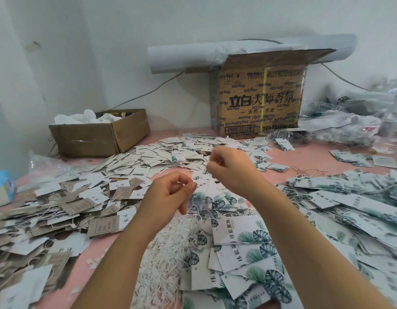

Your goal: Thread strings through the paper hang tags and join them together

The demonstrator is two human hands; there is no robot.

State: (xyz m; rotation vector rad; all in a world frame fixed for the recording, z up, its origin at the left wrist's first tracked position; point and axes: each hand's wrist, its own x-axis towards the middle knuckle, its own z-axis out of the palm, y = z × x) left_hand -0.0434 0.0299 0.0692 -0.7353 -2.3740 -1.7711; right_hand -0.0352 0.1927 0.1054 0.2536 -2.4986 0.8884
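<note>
Over tags (237, 233), curled hands (170, 195) (231, 168) on string (190, 204)

Pink table (311, 155) strewn with hang tags (148, 157), strings (170, 246), boxes (99, 136)

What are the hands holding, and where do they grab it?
Left hand and right hand each pinch something tiny, probably a thin string; which part is too blurred to tell.

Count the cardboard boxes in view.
2. A low open box sits back left; a tall printed box stands back centre under a paper roll. More could hide behind the plastic bags at right.
</note>
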